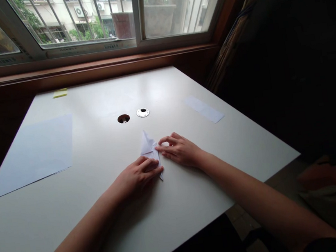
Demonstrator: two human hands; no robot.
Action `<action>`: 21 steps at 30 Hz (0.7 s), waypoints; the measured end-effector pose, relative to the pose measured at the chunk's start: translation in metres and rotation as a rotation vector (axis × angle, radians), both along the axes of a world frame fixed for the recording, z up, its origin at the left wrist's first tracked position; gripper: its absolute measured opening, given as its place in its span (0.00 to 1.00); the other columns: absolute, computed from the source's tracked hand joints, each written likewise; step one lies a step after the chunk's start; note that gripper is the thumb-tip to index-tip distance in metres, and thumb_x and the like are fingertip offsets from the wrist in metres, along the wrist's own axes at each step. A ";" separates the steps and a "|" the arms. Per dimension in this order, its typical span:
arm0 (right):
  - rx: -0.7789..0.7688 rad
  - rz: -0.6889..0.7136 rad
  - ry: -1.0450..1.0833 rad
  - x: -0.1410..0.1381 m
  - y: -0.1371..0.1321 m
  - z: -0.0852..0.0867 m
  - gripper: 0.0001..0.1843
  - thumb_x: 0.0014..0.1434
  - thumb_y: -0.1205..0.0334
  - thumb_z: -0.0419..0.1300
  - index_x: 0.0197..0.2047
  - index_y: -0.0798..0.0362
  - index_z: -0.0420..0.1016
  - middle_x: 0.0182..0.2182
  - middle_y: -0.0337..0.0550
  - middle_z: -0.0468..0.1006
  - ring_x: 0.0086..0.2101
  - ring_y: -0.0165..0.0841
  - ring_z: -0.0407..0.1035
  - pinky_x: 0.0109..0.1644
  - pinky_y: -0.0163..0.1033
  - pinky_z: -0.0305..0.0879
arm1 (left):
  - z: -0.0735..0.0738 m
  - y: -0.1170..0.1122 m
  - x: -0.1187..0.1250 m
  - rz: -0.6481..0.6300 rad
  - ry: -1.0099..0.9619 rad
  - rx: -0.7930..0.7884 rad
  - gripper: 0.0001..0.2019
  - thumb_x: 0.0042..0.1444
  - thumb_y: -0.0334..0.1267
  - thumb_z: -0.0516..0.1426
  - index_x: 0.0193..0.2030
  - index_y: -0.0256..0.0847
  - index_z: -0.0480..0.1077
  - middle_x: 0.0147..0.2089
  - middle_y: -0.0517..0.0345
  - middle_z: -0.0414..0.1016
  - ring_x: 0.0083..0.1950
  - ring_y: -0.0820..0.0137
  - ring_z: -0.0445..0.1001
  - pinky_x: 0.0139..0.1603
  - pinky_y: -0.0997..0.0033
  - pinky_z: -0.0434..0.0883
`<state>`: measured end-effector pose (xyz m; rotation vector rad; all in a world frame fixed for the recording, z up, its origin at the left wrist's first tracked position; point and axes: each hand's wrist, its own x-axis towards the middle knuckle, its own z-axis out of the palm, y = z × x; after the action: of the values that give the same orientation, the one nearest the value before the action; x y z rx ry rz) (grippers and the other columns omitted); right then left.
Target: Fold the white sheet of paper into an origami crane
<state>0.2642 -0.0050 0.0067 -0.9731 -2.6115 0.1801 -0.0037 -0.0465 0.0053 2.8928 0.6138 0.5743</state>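
A small piece of white folded paper (147, 143) lies on the white table in front of me, with a pointed top and layered creases. My left hand (139, 171) covers its lower part, fingers bent and pressing it against the tabletop; a narrow tip sticks out below the fingers. From the other side, my right hand (177, 149) reaches the paper's right edge, its thumb touching the edge and its fingers curled. The underside of the paper and part of its lower half are hidden.
White sheets (35, 151) lie at the left. A paper strip (204, 108) is at the right. Near the middle are a round cable hole (123, 118) and its metal-looking cover (142, 112). A yellow-edged pad (60, 93) sits at the far edge, below the window.
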 end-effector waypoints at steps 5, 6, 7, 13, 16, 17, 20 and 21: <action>0.016 -0.085 -0.040 -0.004 0.001 0.002 0.21 0.70 0.53 0.52 0.62 0.40 0.72 0.54 0.46 0.71 0.44 0.40 0.63 0.54 0.49 0.65 | 0.000 0.000 0.001 -0.005 0.013 -0.018 0.20 0.65 0.33 0.53 0.63 0.43 0.69 0.57 0.46 0.72 0.54 0.60 0.70 0.56 0.59 0.75; 0.020 -0.096 -0.043 -0.005 0.000 0.003 0.21 0.70 0.53 0.52 0.62 0.40 0.72 0.54 0.46 0.71 0.43 0.40 0.63 0.54 0.49 0.65 | 0.001 0.000 0.001 -0.003 0.007 -0.022 0.19 0.65 0.33 0.53 0.62 0.43 0.69 0.57 0.46 0.72 0.54 0.60 0.70 0.56 0.59 0.75; 0.024 -0.105 -0.047 -0.006 0.000 0.003 0.21 0.70 0.53 0.52 0.63 0.40 0.72 0.54 0.46 0.71 0.43 0.40 0.63 0.53 0.49 0.65 | 0.001 0.000 0.001 -0.001 -0.001 -0.026 0.19 0.65 0.33 0.54 0.62 0.43 0.70 0.56 0.46 0.72 0.54 0.60 0.70 0.56 0.59 0.75; 0.037 -0.112 -0.060 -0.007 0.000 0.002 0.21 0.70 0.53 0.51 0.63 0.40 0.71 0.53 0.46 0.71 0.43 0.40 0.63 0.52 0.49 0.65 | 0.002 0.000 -0.001 0.007 -0.017 -0.033 0.20 0.65 0.34 0.55 0.64 0.47 0.69 0.61 0.46 0.71 0.62 0.57 0.68 0.62 0.54 0.71; 0.015 -0.075 -0.043 -0.006 0.003 0.000 0.21 0.70 0.55 0.51 0.64 0.41 0.70 0.55 0.46 0.71 0.43 0.40 0.63 0.55 0.51 0.64 | 0.001 0.002 -0.003 0.010 0.016 0.034 0.22 0.65 0.34 0.54 0.65 0.50 0.67 0.68 0.48 0.66 0.70 0.54 0.62 0.69 0.44 0.61; 0.007 -0.060 -0.036 -0.006 0.004 -0.001 0.22 0.70 0.56 0.51 0.65 0.41 0.69 0.56 0.45 0.71 0.43 0.40 0.63 0.56 0.51 0.64 | 0.000 0.003 -0.004 0.007 0.028 0.053 0.22 0.65 0.34 0.54 0.66 0.50 0.66 0.69 0.49 0.65 0.71 0.54 0.61 0.70 0.43 0.59; -0.015 -0.030 -0.015 -0.004 0.007 -0.004 0.24 0.71 0.60 0.49 0.68 0.42 0.65 0.59 0.44 0.71 0.46 0.41 0.64 0.57 0.53 0.63 | 0.000 0.003 -0.004 0.041 0.049 0.034 0.22 0.66 0.34 0.53 0.66 0.49 0.66 0.68 0.51 0.67 0.70 0.58 0.64 0.69 0.50 0.62; -0.022 -0.024 -0.006 -0.003 0.008 -0.005 0.24 0.71 0.62 0.48 0.68 0.42 0.64 0.60 0.44 0.71 0.47 0.42 0.65 0.57 0.53 0.64 | 0.000 0.003 -0.004 0.058 0.045 0.027 0.22 0.66 0.34 0.53 0.66 0.49 0.66 0.67 0.51 0.69 0.69 0.59 0.65 0.67 0.52 0.64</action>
<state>0.2607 0.0029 0.0021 -1.0138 -2.6069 0.2008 -0.0078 -0.0438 0.0049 2.9291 0.7034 0.5298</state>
